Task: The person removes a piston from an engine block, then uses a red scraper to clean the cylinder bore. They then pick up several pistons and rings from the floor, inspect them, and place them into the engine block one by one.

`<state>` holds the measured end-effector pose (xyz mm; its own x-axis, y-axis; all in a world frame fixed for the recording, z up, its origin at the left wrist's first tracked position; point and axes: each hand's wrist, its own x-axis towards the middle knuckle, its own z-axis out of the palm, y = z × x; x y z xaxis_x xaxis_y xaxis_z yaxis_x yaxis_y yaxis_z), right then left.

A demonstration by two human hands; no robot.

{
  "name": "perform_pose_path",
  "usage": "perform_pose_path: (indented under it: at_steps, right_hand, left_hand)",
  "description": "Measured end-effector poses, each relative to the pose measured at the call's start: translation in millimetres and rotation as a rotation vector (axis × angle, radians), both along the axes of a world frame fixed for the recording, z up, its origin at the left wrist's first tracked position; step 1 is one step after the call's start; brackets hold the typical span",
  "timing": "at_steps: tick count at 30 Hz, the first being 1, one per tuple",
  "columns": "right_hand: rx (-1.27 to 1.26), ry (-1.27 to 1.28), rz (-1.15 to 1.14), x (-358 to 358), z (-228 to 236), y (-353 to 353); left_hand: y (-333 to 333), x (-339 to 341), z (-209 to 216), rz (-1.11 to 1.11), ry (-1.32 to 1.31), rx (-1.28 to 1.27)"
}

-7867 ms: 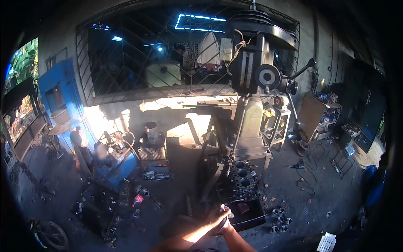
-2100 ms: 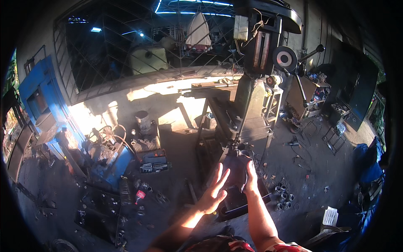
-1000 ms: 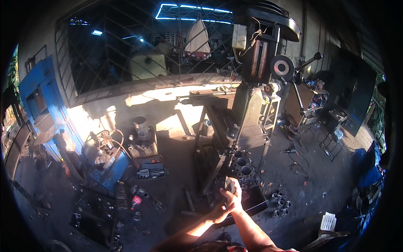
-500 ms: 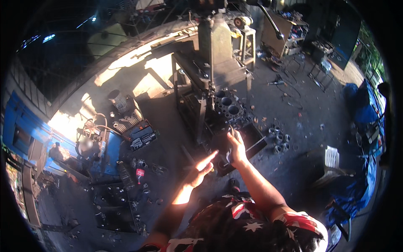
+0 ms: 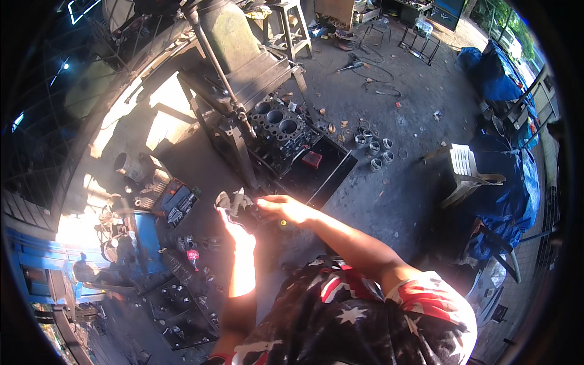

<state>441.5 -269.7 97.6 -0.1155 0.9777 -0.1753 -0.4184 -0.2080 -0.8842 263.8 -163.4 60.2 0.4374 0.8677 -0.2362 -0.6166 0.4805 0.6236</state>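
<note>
Hands (image 5: pixel 239 236) at crumpled cloth (image 5: pixel 233 202), sunlit forearms (image 5: pixel 243 274), engine block (image 5: pixel 277 126) beyond

No readable text, red item (image 5: pixel 193 258), its markings too small

Right of the white chair (image 5: pixel 462 161), the tarpaulin (image 5: pixel 514 204) was blue. Below-left of it, the black-and-red shirt (image 5: pixel 365 331) bore white stars.

1 head cam, fisheye, looking steeply down past the shirt (image 5: pixel 331 334) from above left hand (image 5: pixel 237 230) and right hand (image 5: pixel 286 210). Both sit near, about mid-frame; engine block (image 5: pixel 277 129) beyond them, chair (image 5: pixel 463 165) well right.
</note>
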Motion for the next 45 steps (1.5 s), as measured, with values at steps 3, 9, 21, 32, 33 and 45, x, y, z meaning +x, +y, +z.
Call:
perform_pose_path:
  at_steps: [3, 9, 21, 32, 33, 45]
  right_hand:
    - [-0.291, -0.358, -0.268, 56, -55, -55]
    - [-0.972, -0.795, -0.648, 150, -217, -265]
    - [-1.386, -0.043, -1.126, 114, -243, -487]
    - [-1.25, -0.198, -1.253, 15, -137, -464]
    - [-1.306, -0.173, -1.268, -1, -129, -469]
    - [-1.415, 0.06, -1.352, -83, -140, -477]
  left_hand:
    - [11, -7, -5, -0.027, -0.031, 0.047]
    - [19, -7, -34, 0.023, 0.084, -0.046]
    - [197, 69, -93, 0.155, 0.009, 0.198]
    - [426, 239, -151, 0.323, 0.596, 0.421]
    - [425, 242, -159, 0.311, 0.666, 0.435]
    - [323, 53, -243, 0.146, 0.746, 0.168]
